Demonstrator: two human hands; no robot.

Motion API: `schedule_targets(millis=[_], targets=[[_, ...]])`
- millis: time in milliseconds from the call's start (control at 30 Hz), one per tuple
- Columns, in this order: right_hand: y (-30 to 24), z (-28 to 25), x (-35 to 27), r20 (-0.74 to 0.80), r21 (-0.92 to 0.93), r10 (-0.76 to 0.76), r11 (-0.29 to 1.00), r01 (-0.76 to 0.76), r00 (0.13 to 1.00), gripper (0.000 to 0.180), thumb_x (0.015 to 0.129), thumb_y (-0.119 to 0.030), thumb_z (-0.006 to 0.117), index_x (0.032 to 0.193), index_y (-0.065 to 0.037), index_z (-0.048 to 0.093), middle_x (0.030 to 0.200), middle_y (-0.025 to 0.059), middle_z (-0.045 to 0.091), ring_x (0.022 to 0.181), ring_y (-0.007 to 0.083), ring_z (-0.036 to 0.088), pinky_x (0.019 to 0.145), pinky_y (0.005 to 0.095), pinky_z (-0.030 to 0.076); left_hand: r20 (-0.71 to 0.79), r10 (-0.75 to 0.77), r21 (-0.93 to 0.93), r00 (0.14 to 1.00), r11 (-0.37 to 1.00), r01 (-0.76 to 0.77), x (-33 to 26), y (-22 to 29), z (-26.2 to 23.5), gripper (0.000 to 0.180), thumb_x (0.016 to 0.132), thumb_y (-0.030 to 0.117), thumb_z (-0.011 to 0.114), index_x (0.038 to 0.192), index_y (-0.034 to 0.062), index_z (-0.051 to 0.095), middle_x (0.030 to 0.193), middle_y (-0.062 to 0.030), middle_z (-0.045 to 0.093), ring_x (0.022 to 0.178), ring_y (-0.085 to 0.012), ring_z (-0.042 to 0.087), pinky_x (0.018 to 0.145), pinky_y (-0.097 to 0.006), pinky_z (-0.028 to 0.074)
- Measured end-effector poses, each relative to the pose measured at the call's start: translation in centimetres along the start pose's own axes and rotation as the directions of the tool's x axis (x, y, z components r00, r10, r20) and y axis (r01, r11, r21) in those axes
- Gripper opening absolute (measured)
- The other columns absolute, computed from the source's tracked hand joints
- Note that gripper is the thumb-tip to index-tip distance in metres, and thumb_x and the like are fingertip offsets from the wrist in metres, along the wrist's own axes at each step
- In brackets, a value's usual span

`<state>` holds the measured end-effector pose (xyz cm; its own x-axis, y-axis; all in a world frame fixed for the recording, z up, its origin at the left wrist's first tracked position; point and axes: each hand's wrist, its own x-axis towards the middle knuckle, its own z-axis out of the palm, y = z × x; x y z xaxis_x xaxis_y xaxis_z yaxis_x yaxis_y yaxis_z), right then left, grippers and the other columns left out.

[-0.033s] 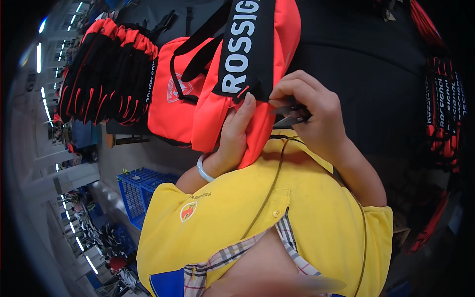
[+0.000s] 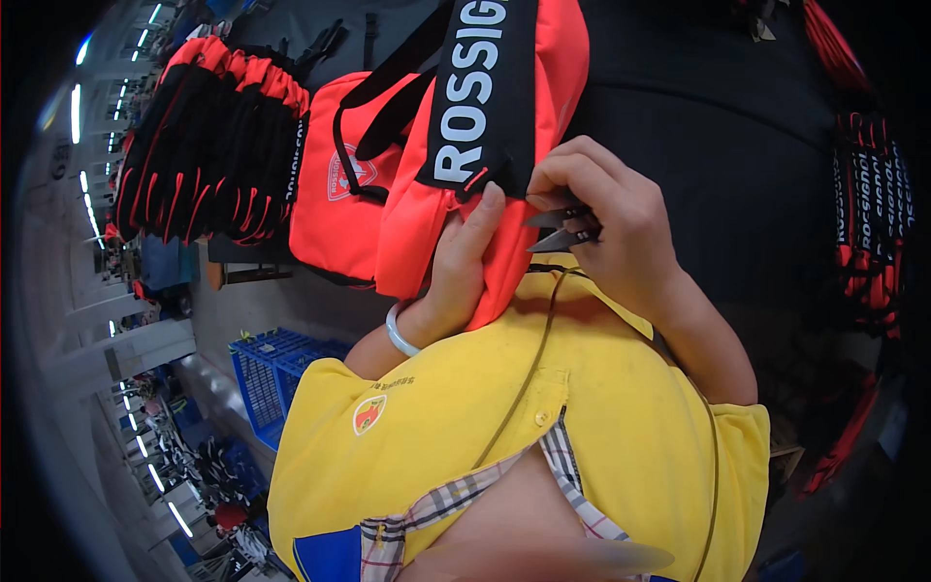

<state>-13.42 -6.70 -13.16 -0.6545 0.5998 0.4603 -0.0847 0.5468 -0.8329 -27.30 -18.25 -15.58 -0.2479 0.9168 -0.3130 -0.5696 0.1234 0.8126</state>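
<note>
A neon coral-red bag [image 2: 335, 238] with a black panel and large white lettering lies in front of me. My left hand [image 2: 460, 267] grips its near end, the thumb pressed on the fabric beside a small red zip pull [image 2: 475, 181]. Part of those fingers is hidden by the bag. On the bag's right side my right hand [image 2: 626, 213] is closed around a pair of small dark thread snips [image 2: 558, 240], their blades apart and pointing left. Its thumb and forefinger pinch close to the black panel's edge; whether they hold thread there I cannot tell.
Black straps [image 2: 398, 82] lie across the bag. To the left, a row of black and red bags [image 2: 208, 155] stands packed together on the dark table [image 2: 679, 145]. More lettered bags [image 2: 868, 223] are stacked at the far right. A blue plastic crate [image 2: 262, 378] stands at lower left.
The snips in my right hand have tilted slightly, and their blades show more plainly and lower. My left hand and the bag have hardly moved.
</note>
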Motion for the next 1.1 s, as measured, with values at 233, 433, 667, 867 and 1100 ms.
schedule_targets(millis=[233,433,667,867,1100], targets=[[2.0,-2.4,-2.2,0.042,0.556,0.031,0.830,-0.049,0.999,0.023,0.094,-0.016,0.063,0.079,-0.003,0.053,0.062,0.0024,0.045,0.053,0.0095,0.043,0.050,0.0234,0.036,-0.056,-0.012,0.164,0.998,0.986,0.021,-0.2,1.3,1.2,0.019,0.100,0.023,0.053,0.095,0.0070,0.062,0.078,0.0047,0.060,0.065,-0.0006,0.051,0.058,-0.016,0.039],[-0.6,-1.7,-2.4,-0.058,-0.113,0.236,0.964,-0.241,0.970,0.030,0.083,-0.021,0.074,0.094,-0.003,0.053,0.063,0.0061,0.054,0.055,0.0171,0.057,0.055,0.0241,0.046,-0.119,-0.076,0.111,0.990,0.990,0.089,-0.3,1.7,1.4,0.020,0.100,0.025,0.052,0.096,0.0075,0.061,0.078,0.0036,0.061,0.065,-0.0021,0.053,0.059,-0.016,0.040],[-2.2,-1.6,-2.7,-0.133,-0.364,0.036,0.928,-0.082,0.991,0.021,0.077,-0.012,0.076,0.084,-0.005,0.058,0.069,0.0062,0.062,0.058,0.0208,0.063,0.053,0.0293,0.048,-0.060,-0.015,0.007,0.998,1.000,0.015,-0.5,0.3,-0.2,0.039,0.103,0.034,0.042,0.101,0.0012,0.064,0.084,-0.0051,0.069,0.068,-0.0089,0.064,0.060,-0.019,0.049],[-2.2,-1.4,-2.2,-0.104,-0.452,-0.069,0.892,0.015,0.992,0.023,0.073,-0.011,0.077,0.083,-0.007,0.057,0.070,0.0049,0.063,0.059,0.0209,0.063,0.053,0.0298,0.047,-0.037,0.034,-0.013,0.999,0.999,-0.034,-0.6,0.1,-0.2,0.031,0.102,0.028,0.045,0.105,0.0013,0.062,0.090,-0.0066,0.069,0.076,-0.0106,0.066,0.067,-0.021,0.051],[-2.4,-1.3,-2.0,-0.082,-0.451,-0.063,0.893,0.019,0.995,0.020,0.076,-0.010,0.077,0.083,-0.002,0.060,0.069,0.0078,0.062,0.058,0.0226,0.063,0.051,0.0295,0.046,-0.014,0.085,-0.014,0.996,0.996,-0.085,-0.6,-0.1,-0.4,0.027,0.102,0.024,0.045,0.108,0.0021,0.060,0.096,-0.0071,0.068,0.083,-0.0113,0.067,0.073,-0.022,0.053]])
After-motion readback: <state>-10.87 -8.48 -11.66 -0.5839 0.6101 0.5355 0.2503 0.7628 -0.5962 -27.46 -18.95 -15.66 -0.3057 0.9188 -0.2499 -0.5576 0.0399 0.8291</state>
